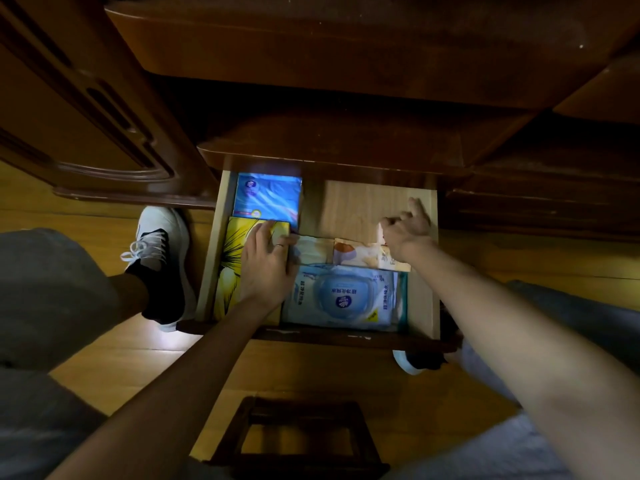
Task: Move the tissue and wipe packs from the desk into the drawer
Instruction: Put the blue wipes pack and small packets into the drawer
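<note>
The drawer [420, 299] stood pulled out from under the dark wooden desk [346, 64], and everything else lay in relation to it. Left of the drawer, on the yellow wood floor [104, 358], a white laced shoe [162, 251] rested beside the drawer's left wall; a grey-clad knee [45, 296] filled the edge further left. Inside the drawer, against its left wall, a yellow flower-printed pack [230, 271] lay flat, and behind it, at the drawer's back left, a blue tissue pack [266, 199] sat partly under the desk's overhang. The left hand [268, 265] lay flat with fingers spread on the yellow pack, covering its right half, a ring on one finger; it gripped nothing. At the drawer's front, a large pale-blue wipe pack [346, 297] with a round lid lay against the front wall; just behind it sat a small whitish pack [311, 251] and, to its right, an orange-and-white pack [356, 254], the two touching. The right hand [407, 225] hovered at the far right end of the orange-and-white pack, fingers curled with thumb and forefinger close together; whether they pinched the pack's corner I could not tell. Bare wood showed in the drawer's back right. In front of the drawer, on the floor, stood a dark wooden stool [298, 441].
</note>
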The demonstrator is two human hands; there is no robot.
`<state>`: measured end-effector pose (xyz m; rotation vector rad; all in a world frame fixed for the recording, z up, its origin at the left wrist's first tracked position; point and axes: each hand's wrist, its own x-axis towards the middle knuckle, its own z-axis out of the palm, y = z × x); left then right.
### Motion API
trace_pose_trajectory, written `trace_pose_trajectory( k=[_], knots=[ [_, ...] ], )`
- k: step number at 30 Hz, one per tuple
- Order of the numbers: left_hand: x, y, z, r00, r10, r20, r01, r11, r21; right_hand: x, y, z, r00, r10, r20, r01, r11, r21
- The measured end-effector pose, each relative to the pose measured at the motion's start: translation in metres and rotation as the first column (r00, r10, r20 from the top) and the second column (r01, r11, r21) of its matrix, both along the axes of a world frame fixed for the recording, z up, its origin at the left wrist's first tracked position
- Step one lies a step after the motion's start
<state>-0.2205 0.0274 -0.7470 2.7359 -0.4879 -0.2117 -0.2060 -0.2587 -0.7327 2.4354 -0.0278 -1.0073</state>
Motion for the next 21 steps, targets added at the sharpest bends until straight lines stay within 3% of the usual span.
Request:
trace_pose_trajectory(
  k=[4,10,14,17,19,21],
  knots=[
    [0.000,0.000,0.001,1.000,-0.016,0.019,0.016,1.000,0.011,-0.015,0.001,-0.004,0.999,0.005,-0.052,-0.011,0.994,-0.112],
    [0.002,0.000,0.014,0.991,-0.089,-0.103,0.103,0.984,0.142,-0.038,0.020,0.013,0.995,-0.015,0.096,0.025,0.994,-0.106],
    [0.011,0.002,0.050,0.967,-0.117,-0.225,0.162,0.968,0.193,-0.042,0.039,0.065,0.994,-0.085,0.071,0.076,0.989,0.123],
    [0.022,-0.001,0.104,0.953,-0.156,-0.261,0.184,0.979,0.088,-0.049,0.046,0.122,0.967,-0.215,0.133,0.157,0.922,0.353],
    [0.027,-0.002,0.151,0.971,-0.180,-0.161,0.186,0.982,0.026,-0.055,0.049,0.168,0.922,-0.290,0.256,0.138,0.865,0.482],
    [0.032,-0.002,0.204,0.978,-0.206,0.038,0.208,0.977,-0.039,-0.058,0.046,0.222,0.827,-0.317,0.464,0.007,0.832,0.555]
  ],
)
